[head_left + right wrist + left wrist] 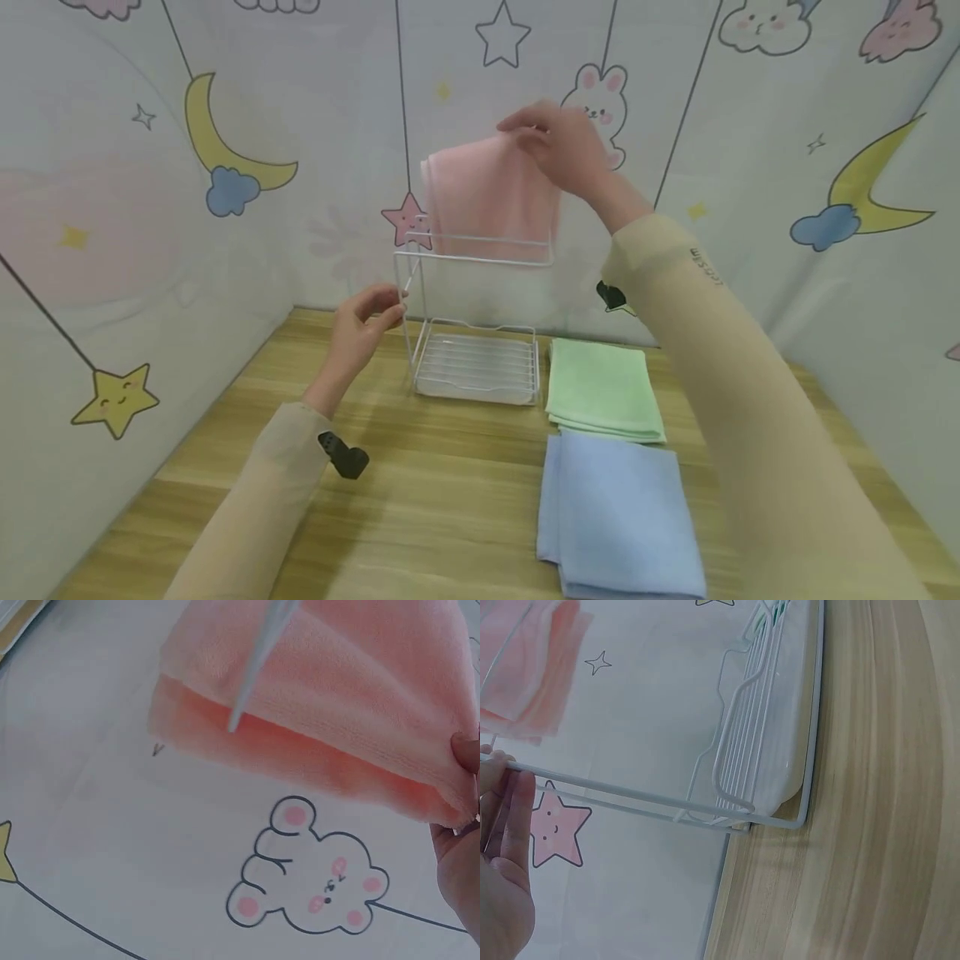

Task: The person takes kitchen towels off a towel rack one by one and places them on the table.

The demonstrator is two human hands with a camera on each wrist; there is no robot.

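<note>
My right hand (564,150) pinches the top right corner of a folded pink towel (483,196), which hangs down behind the top rails of a white wire rack (474,260). In the right wrist view the fuzzy pink towel (337,682) shows a folded lower edge, with my right hand (461,862) at its corner. At the rack's left side, my left hand (363,323) holds the upright wire between thumb and fingers. The left wrist view shows my left hand (506,855) against that wire (630,793).
A slatted white tray (476,367) forms the rack's base. To its right lie a folded green towel (603,387) and, nearer, a folded blue towel (622,517) on the wood-grain table (420,500). A cartoon-printed backdrop (330,100) stands close behind and along both sides.
</note>
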